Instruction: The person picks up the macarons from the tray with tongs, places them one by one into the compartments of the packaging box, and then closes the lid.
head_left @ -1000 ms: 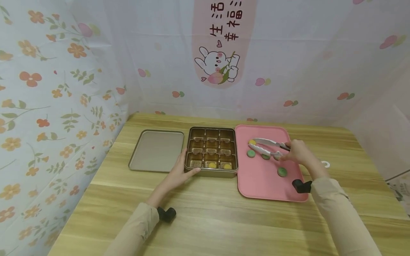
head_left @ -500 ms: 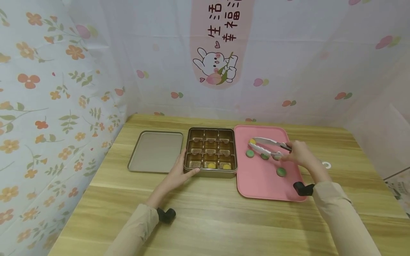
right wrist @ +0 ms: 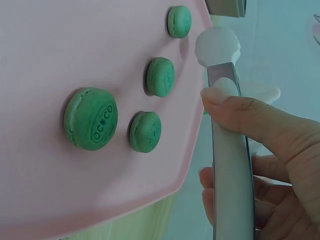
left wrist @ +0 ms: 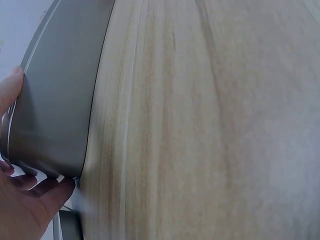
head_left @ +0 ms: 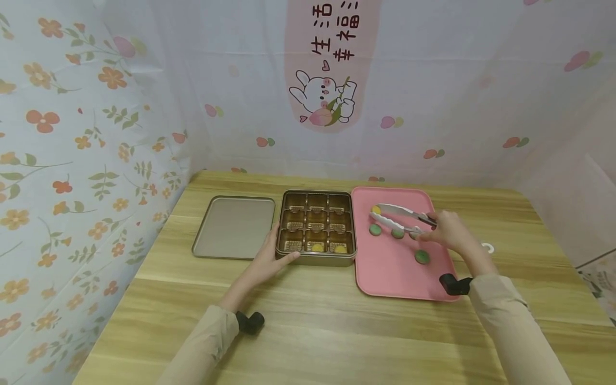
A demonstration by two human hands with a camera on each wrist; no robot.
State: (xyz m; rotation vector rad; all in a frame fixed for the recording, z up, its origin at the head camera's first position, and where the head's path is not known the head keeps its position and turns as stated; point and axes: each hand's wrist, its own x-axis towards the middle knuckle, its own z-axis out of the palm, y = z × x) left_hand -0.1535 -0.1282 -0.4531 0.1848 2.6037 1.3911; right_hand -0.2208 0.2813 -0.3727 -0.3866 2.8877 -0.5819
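- A person's right hand grips a pair of tongs, thumb and fingers clamped around the handle above a pink tray.
- A yellow macaron sits between the tongs' tips near the tray's far left corner; whether it is lifted off the surface cannot be told.
- Four green macarons lie on the tray, three near the tongs and one closer to the person; the nearest to the wrist camera bears stamped lettering.
- At left, the left hand rests against the near left corner of a nine-compartment box, its thumb spread apart from the fingers.
- Two yellow pieces occupy the box's near row, in the middle and right compartments.
- A flat beige panel lies left of the box on the wood-grain table, before a rabbit-printed fabric.
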